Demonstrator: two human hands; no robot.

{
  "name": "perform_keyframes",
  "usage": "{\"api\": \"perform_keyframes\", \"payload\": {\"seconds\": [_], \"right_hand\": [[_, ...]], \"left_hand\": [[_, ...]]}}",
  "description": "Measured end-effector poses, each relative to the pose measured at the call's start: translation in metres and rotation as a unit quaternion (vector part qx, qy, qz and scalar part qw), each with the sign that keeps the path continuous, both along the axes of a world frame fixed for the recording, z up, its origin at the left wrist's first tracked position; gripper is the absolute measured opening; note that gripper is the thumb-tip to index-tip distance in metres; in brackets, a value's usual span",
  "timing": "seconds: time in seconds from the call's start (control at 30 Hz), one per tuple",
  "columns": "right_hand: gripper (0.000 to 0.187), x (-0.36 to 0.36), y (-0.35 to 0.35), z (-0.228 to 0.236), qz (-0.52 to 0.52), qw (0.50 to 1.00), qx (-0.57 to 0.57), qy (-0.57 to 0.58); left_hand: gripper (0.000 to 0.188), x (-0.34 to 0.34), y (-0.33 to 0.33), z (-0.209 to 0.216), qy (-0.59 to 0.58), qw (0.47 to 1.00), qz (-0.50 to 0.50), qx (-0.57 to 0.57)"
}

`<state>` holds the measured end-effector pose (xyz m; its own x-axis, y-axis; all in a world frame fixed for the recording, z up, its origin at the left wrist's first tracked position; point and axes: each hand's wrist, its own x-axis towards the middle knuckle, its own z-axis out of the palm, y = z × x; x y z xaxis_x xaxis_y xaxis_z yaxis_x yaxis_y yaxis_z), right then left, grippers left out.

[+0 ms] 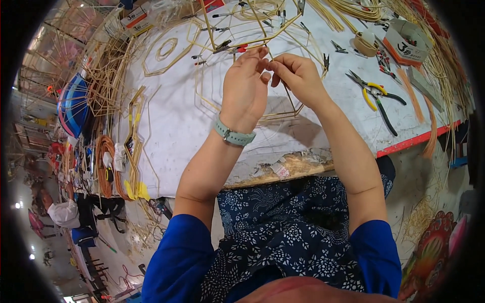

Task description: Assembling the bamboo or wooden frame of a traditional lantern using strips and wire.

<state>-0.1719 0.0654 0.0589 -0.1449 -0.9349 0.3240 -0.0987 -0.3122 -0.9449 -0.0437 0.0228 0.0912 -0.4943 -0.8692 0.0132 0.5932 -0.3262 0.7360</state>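
Observation:
Over the white worktable, my left hand (246,86) and my right hand (299,80) meet at a frame of thin bamboo strips (283,34). My left fingers are bent around the frame's joint, close to a black spring clip (222,46) and a red-tipped clip (240,49). With thumb and forefinger my right hand pinches a thin strip beside the left fingertips; the exact point of contact is partly hidden by the fingers. Below the hands, the frame's lower corner (295,112) hangs above the table. A pale green watch strap (234,134) circles my left wrist.
Long-nose pliers (375,91) and green-handled pliers (384,117) lie at right, near a tape roll (365,44) and an open box (406,43). Bamboo strips (132,136) and coiled cord (105,164) are at left. The worktable's near edge (298,166) is worn. Another person (65,213) is far left.

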Motion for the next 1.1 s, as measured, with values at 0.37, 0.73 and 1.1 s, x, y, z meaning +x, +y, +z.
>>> {"api": "perform_keyframes", "payload": {"seconds": [0.37, 0.73, 1.1], "right_hand": [[0.017, 0.006, -0.002, -0.002, -0.022, 0.999, -0.016, 0.034], [0.017, 0.018, -0.005, 0.000, -0.066, 0.996, 0.001, 0.065], [0.016, 0.016, -0.002, 0.001, -0.088, 0.993, -0.008, 0.084]], "left_hand": [[0.015, -0.004, -0.018, 0.000, -0.027, 0.999, 0.046, -0.007], [0.017, 0.002, -0.030, -0.003, -0.029, 0.999, 0.033, -0.030], [0.015, -0.002, -0.025, 0.002, -0.031, 0.999, 0.020, -0.023]]}}
